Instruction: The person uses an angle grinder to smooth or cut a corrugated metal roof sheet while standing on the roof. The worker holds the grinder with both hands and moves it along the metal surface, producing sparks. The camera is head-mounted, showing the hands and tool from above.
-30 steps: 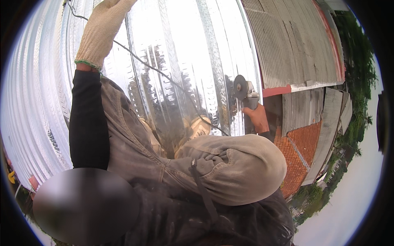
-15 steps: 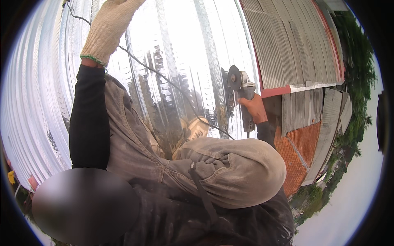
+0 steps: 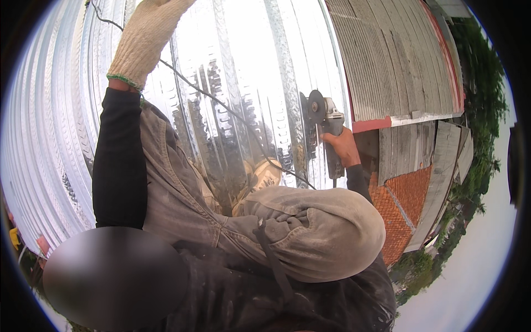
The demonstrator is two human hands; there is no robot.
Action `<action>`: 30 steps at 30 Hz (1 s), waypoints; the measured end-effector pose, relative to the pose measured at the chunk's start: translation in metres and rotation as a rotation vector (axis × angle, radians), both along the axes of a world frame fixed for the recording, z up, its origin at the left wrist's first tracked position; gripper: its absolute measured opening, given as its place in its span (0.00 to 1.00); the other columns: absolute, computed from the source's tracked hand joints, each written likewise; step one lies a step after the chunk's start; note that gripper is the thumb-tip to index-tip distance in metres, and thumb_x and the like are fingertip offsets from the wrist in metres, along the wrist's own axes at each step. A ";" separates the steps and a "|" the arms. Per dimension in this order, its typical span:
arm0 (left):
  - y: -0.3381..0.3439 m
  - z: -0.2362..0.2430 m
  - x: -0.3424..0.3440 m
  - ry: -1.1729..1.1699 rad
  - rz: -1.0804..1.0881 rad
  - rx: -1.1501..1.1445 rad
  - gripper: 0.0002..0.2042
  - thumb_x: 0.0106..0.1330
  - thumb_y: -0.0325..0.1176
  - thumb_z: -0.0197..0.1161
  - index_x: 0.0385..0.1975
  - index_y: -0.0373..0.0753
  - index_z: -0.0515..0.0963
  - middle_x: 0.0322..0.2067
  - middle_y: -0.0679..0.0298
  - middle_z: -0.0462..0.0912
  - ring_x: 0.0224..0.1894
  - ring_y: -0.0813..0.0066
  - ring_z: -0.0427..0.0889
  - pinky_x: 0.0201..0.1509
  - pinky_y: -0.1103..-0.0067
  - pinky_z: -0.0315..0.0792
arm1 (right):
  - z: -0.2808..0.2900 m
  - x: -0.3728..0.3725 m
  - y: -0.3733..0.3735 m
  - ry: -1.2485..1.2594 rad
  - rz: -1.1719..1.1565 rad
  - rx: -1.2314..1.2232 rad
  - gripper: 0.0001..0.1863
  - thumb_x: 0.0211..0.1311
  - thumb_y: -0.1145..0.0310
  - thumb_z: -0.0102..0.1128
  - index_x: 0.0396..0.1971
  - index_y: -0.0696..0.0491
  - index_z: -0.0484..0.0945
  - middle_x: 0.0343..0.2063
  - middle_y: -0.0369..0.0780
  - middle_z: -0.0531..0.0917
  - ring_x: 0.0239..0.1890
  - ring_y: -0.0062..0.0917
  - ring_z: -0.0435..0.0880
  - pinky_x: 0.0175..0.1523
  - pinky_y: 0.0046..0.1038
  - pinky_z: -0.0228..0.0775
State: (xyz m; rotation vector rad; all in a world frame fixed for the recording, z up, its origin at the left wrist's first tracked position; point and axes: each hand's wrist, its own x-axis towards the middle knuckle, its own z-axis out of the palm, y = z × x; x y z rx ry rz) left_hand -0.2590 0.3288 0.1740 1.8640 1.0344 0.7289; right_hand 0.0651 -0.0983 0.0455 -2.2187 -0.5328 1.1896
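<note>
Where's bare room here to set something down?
Bare ribbed silver metal sheeting spreads between the beige-gloved left hand and the grey angle grinder in the right hand, above the thin black cable; more lies left of the black sleeve. Crowded: around the tan boot, cable and grey-brown trouser knee.

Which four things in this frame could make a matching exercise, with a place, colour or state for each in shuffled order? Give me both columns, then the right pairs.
1. left hand
2. right hand
3. dark cable
4. tiled roof

A. runs across the ribbed metal sheets
B. orange
C. bare, gripping the angle grinder
D. in a pale knit glove with a green edge

Pairs: 1-D, 2-C, 3-A, 4-B
</note>
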 end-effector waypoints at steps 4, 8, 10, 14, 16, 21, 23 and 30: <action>-0.021 0.038 0.014 -0.020 0.044 -0.145 0.37 0.80 0.47 0.64 0.76 0.18 0.69 0.73 0.37 0.78 0.78 0.52 0.75 0.82 0.66 0.67 | 0.000 0.000 0.000 -0.004 0.002 -0.008 0.22 0.59 0.63 0.76 0.47 0.64 0.88 0.38 0.39 0.91 0.38 0.24 0.87 0.48 0.30 0.79; -0.018 0.036 0.013 -0.029 0.055 -0.157 0.37 0.80 0.47 0.64 0.75 0.18 0.70 0.72 0.37 0.78 0.78 0.51 0.75 0.82 0.66 0.67 | 0.000 0.000 0.002 -0.022 0.019 -0.013 0.22 0.59 0.63 0.76 0.47 0.64 0.88 0.38 0.39 0.91 0.38 0.24 0.87 0.48 0.30 0.79; -0.019 0.037 0.013 -0.014 0.061 -0.147 0.36 0.80 0.46 0.64 0.75 0.18 0.70 0.73 0.37 0.78 0.77 0.51 0.75 0.82 0.67 0.66 | -0.002 0.000 0.001 -0.034 0.018 0.000 0.21 0.59 0.63 0.76 0.47 0.64 0.88 0.37 0.39 0.91 0.38 0.24 0.87 0.48 0.30 0.80; -0.016 0.035 0.012 -0.016 0.053 -0.140 0.36 0.80 0.46 0.64 0.75 0.18 0.70 0.73 0.37 0.78 0.78 0.51 0.75 0.83 0.67 0.66 | 0.002 0.000 0.004 -0.016 0.013 -0.046 0.21 0.59 0.63 0.76 0.46 0.64 0.87 0.37 0.39 0.91 0.37 0.24 0.87 0.47 0.31 0.80; -0.016 0.035 0.012 -0.011 0.058 -0.140 0.36 0.80 0.46 0.64 0.75 0.18 0.70 0.73 0.37 0.78 0.78 0.51 0.75 0.83 0.67 0.66 | 0.005 -0.002 0.006 -0.018 0.010 -0.036 0.20 0.60 0.64 0.76 0.45 0.63 0.87 0.37 0.39 0.91 0.37 0.24 0.87 0.46 0.31 0.80; -0.009 0.022 0.010 -0.007 0.034 -0.073 0.38 0.79 0.53 0.64 0.75 0.23 0.72 0.72 0.37 0.78 0.78 0.49 0.75 0.83 0.64 0.68 | 0.000 0.000 0.001 -0.024 -0.002 -0.011 0.19 0.60 0.64 0.76 0.45 0.63 0.87 0.37 0.39 0.91 0.37 0.24 0.87 0.46 0.31 0.80; 0.005 -0.008 -0.003 0.026 0.007 0.072 0.43 0.76 0.66 0.65 0.76 0.32 0.76 0.71 0.38 0.79 0.77 0.45 0.77 0.81 0.58 0.71 | -0.001 -0.002 0.003 -0.010 -0.010 0.009 0.19 0.60 0.65 0.77 0.45 0.63 0.87 0.37 0.39 0.91 0.37 0.23 0.87 0.46 0.31 0.80; 0.003 -0.009 -0.004 0.023 0.004 0.070 0.42 0.76 0.65 0.65 0.75 0.32 0.76 0.72 0.38 0.79 0.78 0.45 0.76 0.81 0.57 0.71 | 0.003 -0.005 0.007 -0.030 -0.033 -0.018 0.18 0.59 0.67 0.77 0.45 0.63 0.87 0.36 0.39 0.91 0.35 0.23 0.87 0.45 0.31 0.80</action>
